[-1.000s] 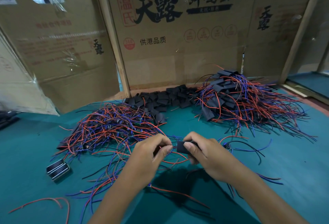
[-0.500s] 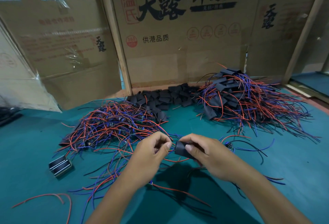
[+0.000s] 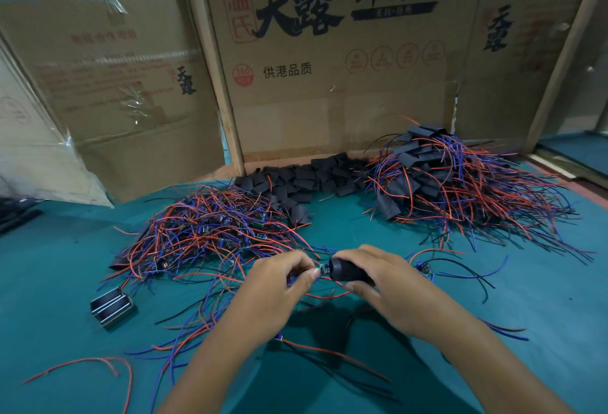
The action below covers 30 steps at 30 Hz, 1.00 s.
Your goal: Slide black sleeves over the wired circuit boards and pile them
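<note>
My right hand [image 3: 385,285] grips a black sleeve [image 3: 347,270], its open mouth facing left. My left hand [image 3: 279,282] pinches a small green wired circuit board [image 3: 324,270], whose end sits at the sleeve's mouth. Red and blue wires trail from the board under both hands. A heap of bare wired boards [image 3: 210,232] lies to the left. Loose black sleeves [image 3: 302,180] are strewn at the back middle. Sleeved boards are piled [image 3: 454,183] at the back right.
The green table [image 3: 543,298] is walled by cardboard sheets [image 3: 329,84] at the back. A small metal clip-like part [image 3: 112,306] lies at the left. One bare wired board [image 3: 424,267] lies just right of my right hand. Loose wires [image 3: 82,364] cross the near left.
The sleeve in my right hand has turned so its round mouth faces left, and the green board end now shows at that mouth. Both hands stay close together.
</note>
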Tool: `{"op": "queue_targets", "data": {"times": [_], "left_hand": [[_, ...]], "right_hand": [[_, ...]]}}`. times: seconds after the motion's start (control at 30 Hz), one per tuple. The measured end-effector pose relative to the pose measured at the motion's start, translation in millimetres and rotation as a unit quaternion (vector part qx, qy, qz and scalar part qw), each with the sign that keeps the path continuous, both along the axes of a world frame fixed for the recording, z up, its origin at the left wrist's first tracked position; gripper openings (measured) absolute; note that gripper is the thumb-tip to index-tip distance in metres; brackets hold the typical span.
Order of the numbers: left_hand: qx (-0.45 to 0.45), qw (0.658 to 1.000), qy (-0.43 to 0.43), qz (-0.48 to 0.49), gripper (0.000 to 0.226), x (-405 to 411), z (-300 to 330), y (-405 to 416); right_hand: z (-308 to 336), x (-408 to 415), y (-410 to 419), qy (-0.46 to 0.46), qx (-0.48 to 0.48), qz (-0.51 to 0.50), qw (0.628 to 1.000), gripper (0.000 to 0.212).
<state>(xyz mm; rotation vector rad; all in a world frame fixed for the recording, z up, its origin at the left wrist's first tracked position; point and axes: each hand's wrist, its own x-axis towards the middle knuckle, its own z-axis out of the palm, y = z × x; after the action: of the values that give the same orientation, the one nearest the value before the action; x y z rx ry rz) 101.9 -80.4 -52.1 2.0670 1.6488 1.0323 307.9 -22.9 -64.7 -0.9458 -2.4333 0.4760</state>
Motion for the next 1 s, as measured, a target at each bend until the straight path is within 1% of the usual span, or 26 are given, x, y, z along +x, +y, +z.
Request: {"op": "queue_targets", "data": {"times": [0.17, 0.37, 0.5, 0.6, 0.67, 0.87, 1.0], "left_hand": [[-0.035, 0.997, -0.07, -0.005, 0.02, 4.0, -0.7, 0.4], [-0.048, 0.994, -0.095, -0.007, 0.018, 4.3, -1.1, 1.5], [-0.048, 0.994, -0.097, -0.002, 0.018, 4.7, -1.7, 1.6], [-0.054, 0.989, -0.14, 0.012, 0.013, 4.3, -1.5, 1.7], [-0.066, 0.983, -0.17, 0.02, 0.013, 3.9, -1.0, 1.7], [-0.095, 0.971, -0.218, 0.023, 0.015, 5.6, 0.3, 0.8], [-0.105, 0.967, -0.232, 0.025, 0.016, 6.1, -1.1, 2.4]], "right_hand": [[1.4, -0.5, -1.6, 0.003, 0.009, 0.001, 1.0, 0.046], [0.4, -4.3, -4.7, 0.005, 0.022, 0.0, 1.0, 0.053], [1.2, -4.1, -6.6, 0.027, 0.024, 0.0, 0.999, 0.04], [2.3, -3.9, -7.7, 0.037, 0.031, 0.003, 0.999, 0.034], [2.3, -4.1, -7.5, 0.036, 0.034, 0.001, 0.999, 0.033], [0.5, -5.1, -6.7, 0.038, 0.037, -0.005, 0.999, 0.035], [-1.9, -7.0, -5.9, 0.039, 0.039, -0.002, 0.998, 0.035]]}}
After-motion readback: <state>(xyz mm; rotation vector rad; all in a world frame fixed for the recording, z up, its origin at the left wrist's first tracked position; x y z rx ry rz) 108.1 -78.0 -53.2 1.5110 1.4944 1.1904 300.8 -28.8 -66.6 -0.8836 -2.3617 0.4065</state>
